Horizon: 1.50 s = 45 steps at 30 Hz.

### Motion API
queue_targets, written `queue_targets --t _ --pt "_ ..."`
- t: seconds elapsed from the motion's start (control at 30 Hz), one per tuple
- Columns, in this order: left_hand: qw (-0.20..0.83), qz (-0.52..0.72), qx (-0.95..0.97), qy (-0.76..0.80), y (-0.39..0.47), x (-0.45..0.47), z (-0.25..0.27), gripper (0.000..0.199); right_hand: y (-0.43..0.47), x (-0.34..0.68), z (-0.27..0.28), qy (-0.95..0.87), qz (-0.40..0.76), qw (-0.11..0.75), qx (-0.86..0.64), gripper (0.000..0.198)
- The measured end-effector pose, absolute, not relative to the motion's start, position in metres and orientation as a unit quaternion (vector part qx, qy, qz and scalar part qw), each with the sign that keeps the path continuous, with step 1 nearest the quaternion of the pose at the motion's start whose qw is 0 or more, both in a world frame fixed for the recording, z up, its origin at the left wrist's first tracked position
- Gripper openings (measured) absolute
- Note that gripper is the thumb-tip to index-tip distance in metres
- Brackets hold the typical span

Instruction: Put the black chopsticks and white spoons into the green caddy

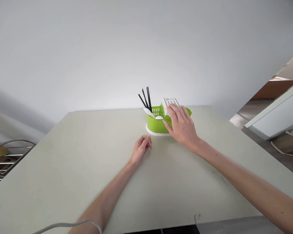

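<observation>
A green cutlery holder [157,126] on a white base tray [154,133] stands toward the back of the table. Several black chopsticks [148,99] lean to the left out of its left compartment, beside white spoons [149,112]. A white slotted insert [170,101] sits at the top of the holder, right of the chopsticks. My right hand [182,125] lies over the holder's front right side with fingers extended onto the insert; it covers part of both. Just in front of the base, my left hand [141,148] rests on the table, fingers curled; I cannot make out anything in them.
The pale table [63,169] meets a plain wall [112,55] at the back. A metal rack [9,156] stands off the left edge. To the right is a white panel [280,110] beyond the table. A grey cable [70,224] crosses my left forearm.
</observation>
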<state>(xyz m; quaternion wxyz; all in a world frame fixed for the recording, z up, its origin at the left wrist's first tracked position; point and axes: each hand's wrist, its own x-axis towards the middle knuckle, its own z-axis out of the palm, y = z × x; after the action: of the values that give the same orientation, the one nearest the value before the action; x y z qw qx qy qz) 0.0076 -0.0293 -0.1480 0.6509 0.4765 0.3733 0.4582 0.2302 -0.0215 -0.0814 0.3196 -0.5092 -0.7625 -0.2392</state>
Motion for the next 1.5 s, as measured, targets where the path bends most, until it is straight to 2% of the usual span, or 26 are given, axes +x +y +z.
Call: queue_targets --t 0.87,1.3,1.5 --pt "0.621 0.442 0.514 0.395 -0.025 -0.064 -0.151 0.038 0.002 0.310 -0.087 -0.719 -0.274 0.240 -0.592 0.054" --pt "0.636 0.460 0.487 0.383 -0.022 -0.083 -0.147 0.048 0.005 0.328 -0.087 -0.728 -0.246 0.215 -0.603 0.060" --pt "0.648 0.457 0.484 0.370 -0.022 -0.087 -0.148 0.054 -0.030 0.289 -0.093 -0.717 -0.268 0.258 -0.590 0.068"
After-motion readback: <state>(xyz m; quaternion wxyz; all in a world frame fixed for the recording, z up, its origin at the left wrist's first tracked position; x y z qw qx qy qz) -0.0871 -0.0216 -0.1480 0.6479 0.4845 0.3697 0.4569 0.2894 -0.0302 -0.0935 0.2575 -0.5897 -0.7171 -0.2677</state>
